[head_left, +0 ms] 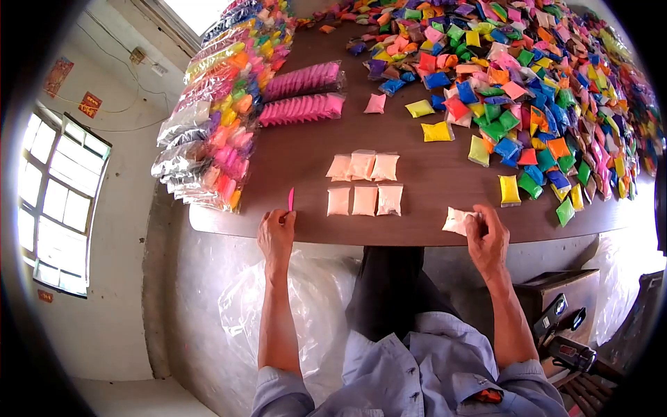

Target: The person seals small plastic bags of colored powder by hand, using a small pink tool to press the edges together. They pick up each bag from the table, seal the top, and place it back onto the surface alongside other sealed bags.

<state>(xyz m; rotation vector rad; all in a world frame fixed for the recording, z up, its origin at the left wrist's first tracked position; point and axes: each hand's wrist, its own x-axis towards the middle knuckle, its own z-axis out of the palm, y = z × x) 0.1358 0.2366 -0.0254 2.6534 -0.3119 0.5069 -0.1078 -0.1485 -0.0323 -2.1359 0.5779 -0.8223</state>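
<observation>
At the front left of the brown table, my left hand (pixel 276 236) is closed around a small pink knife-like plastic tool (pixel 291 199), which points away from me. My right hand (pixel 488 240) pinches a small peach packet (pixel 456 220) near the table's front edge. Between the hands, several peach packets (pixel 364 201) lie in two short rows, the farther ones partly overlapping. A yellow packet (pixel 509 190) lies just beyond my right hand.
A large heap of multicoloured packets (pixel 528 104) covers the right and far side of the table (pixel 299 156). Long clear bags of packets (pixel 215 125) are stacked at the left, beside two pink packet rows (pixel 302 109). Clear plastic sheeting (pixel 278 299) lies below the table.
</observation>
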